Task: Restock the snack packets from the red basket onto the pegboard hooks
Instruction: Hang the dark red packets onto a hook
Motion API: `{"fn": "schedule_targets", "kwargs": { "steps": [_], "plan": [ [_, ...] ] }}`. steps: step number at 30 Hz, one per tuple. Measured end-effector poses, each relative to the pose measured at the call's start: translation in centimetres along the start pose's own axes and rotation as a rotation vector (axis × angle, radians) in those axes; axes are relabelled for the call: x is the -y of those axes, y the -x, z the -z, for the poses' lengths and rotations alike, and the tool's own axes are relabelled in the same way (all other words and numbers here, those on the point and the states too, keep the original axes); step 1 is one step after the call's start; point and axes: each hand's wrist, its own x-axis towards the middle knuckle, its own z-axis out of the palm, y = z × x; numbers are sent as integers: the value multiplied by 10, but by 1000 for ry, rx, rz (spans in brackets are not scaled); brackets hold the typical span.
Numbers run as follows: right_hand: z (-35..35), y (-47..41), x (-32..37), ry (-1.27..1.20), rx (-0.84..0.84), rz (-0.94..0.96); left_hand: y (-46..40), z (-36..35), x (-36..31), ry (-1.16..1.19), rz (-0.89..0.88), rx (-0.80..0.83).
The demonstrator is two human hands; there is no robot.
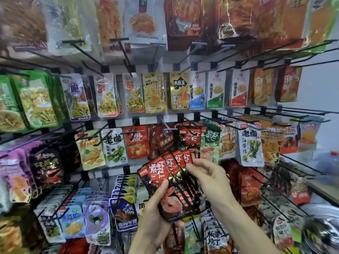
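A pegboard wall (pixel 183 114) of black hooks is filling the view, hung with rows of snack packets (pixel 154 92). In front of it, a fanned stack of red-and-black shrimp-picture packets (pixel 170 182) is sitting low and centre. The left hand (pixel 156 204) is gripping the stack from below, thumb curled over its front. The right hand (pixel 211 176) is pinching the stack's upper right edge.
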Motion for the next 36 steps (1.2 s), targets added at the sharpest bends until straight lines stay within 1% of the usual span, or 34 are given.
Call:
{"fn": "schedule_targets", "kwargs": {
  "steps": [3, 5, 7, 10, 12, 16, 21, 27, 36],
  "plan": [
    [0, -3, -1, -28, -114, 48, 2, -9, -2, -41, -3, 11],
    [1, -6, -1, -36, -177, 80, 4, -13, -3, -28, -42, 11],
    [3, -10, -1, -49, -236, 119, 5, -14, -3, -5, -63, -36],
    [4, -19, 7, -86, -337, 172, 4, -10, -2, 17, -51, -90],
    [5, -26, 14, -79, -369, 216, 4, -6, 0, 38, -57, -127],
    [10, -43, 14, 182, -341, 313, 6, -4, -2, 91, -52, -188],
    [9, -45, 15, 328, -342, 327, 9, -11, -8, 78, -65, -206],
    [10, -47, 12, 435, -339, 374, 11, -21, -11, 43, -142, -174],
    [9, -53, 12, 554, -395, 365, 12, -21, -12, 32, -148, -196]
  ]
}}
